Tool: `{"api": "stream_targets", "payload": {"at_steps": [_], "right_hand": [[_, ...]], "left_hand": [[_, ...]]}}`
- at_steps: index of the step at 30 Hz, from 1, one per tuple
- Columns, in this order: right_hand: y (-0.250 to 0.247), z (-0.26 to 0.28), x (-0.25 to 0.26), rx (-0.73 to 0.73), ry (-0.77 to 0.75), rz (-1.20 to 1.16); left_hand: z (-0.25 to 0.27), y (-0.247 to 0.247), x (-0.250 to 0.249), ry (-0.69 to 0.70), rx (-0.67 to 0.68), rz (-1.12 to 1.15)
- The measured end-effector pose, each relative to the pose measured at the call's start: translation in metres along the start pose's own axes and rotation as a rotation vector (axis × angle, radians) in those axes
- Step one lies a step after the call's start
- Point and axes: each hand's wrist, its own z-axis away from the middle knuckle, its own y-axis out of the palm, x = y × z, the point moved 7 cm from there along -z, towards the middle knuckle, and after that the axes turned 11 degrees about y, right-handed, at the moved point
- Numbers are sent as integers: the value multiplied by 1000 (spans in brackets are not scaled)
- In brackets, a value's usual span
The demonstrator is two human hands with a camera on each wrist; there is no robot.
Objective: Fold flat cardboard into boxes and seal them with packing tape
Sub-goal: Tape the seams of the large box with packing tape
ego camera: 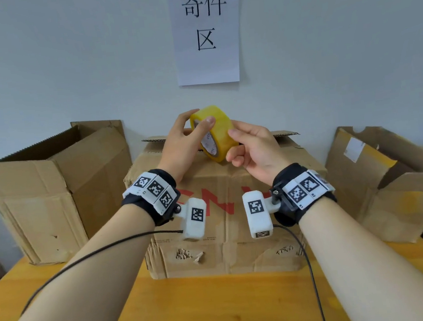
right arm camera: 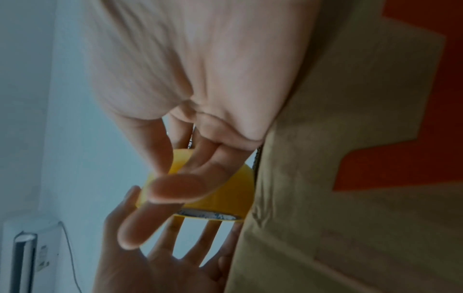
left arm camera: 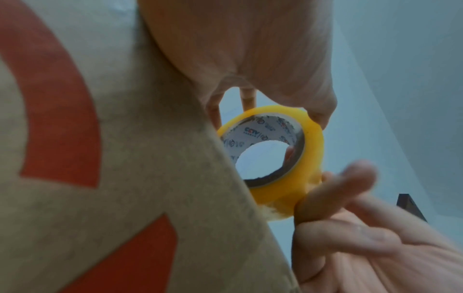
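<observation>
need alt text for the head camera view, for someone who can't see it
Both hands, the left hand and right hand, hold a yellow tape roll above a closed cardboard box on a wooden table. Two opened boxes flank it, under a paper sign on the wall.

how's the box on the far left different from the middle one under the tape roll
The left box stands taller with its top flaps up and open; the middle box is lower with its near flaps folded down. The middle box bears red print; the left box's visible faces are plain. Both are worn brown cardboard on the wooden table.
</observation>
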Motion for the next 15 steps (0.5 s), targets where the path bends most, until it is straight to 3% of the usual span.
{"api": "stream_targets", "payload": {"at_steps": [5,11,15], "right_hand": [[7,2,3,55,-2,95],[13,8,1,-27,-44,408],[16,14,24,-61,-117,479]], "left_hand": [[3,-6,-2,-56,-81,42],[7,-11,-13,-184,-109,215],[7,-14,-32,-106,-83,189]]}}
